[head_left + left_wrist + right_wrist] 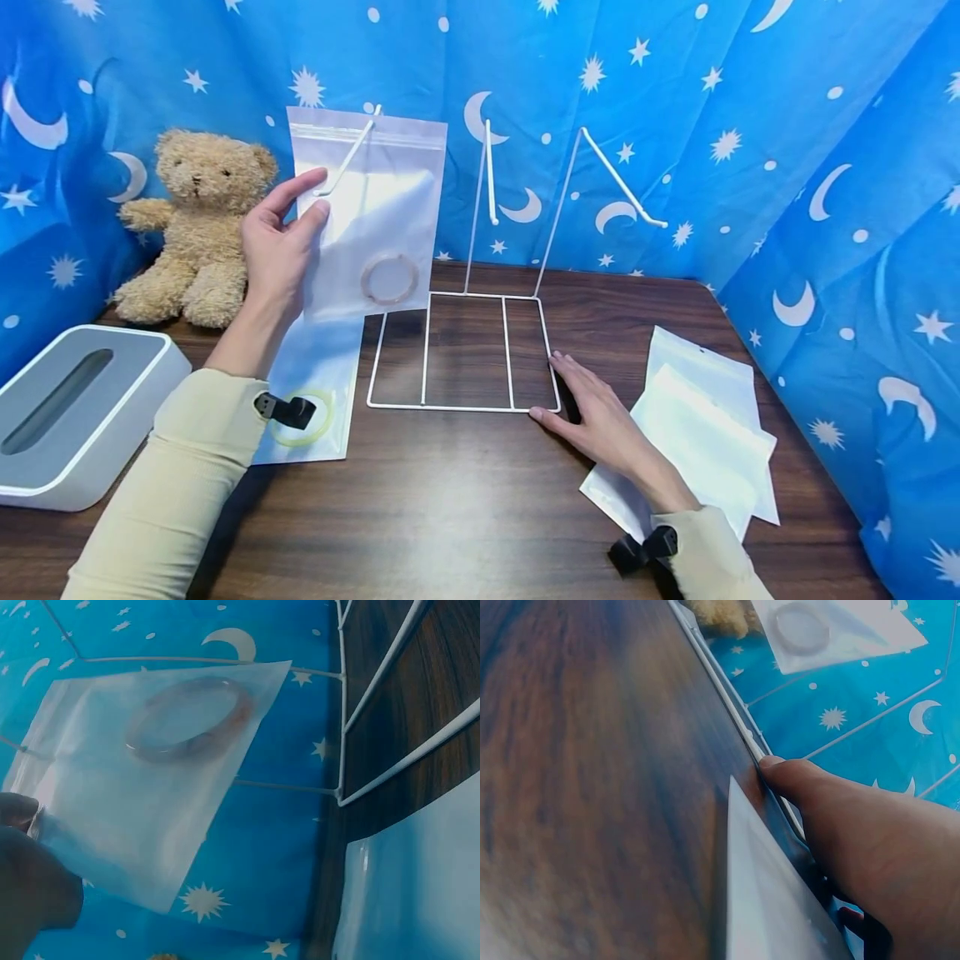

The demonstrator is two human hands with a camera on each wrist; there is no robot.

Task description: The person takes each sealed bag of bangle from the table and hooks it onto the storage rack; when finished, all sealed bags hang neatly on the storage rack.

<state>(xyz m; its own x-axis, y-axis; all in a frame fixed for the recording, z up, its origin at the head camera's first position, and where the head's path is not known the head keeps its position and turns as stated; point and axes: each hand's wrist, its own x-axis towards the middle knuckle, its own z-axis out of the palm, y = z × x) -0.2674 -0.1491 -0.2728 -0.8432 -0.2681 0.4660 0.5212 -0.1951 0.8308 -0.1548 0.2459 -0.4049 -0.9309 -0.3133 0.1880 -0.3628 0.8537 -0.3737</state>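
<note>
A clear zip bag (pixel 378 212) with a pale brownish bangle (pixel 389 279) in it stands at the left prong (pixel 348 154) of a white wire display rack (pixel 465 408). The prong shows in front of the bag; its hang hole cannot be made out. My left hand (pixel 277 242) pinches the bag's left edge beside the prong's tip. In the left wrist view the bangle (pixel 191 720) shows through the bag. My right hand (pixel 600 417) rests at the base's front right corner, fingers fairly straight, its thumb (pixel 780 769) touching the rod in the right wrist view.
Another bag (pixel 330 433) with a yellow-green bangle (pixel 303 417) lies at the left. Several white bags (pixel 697 433) overlap at the right, beside my right forearm. A teddy bear (pixel 198 225) and a grey-topped tissue box (pixel 82 417) stand at the left. Two more prongs (pixel 622 179) jut forward.
</note>
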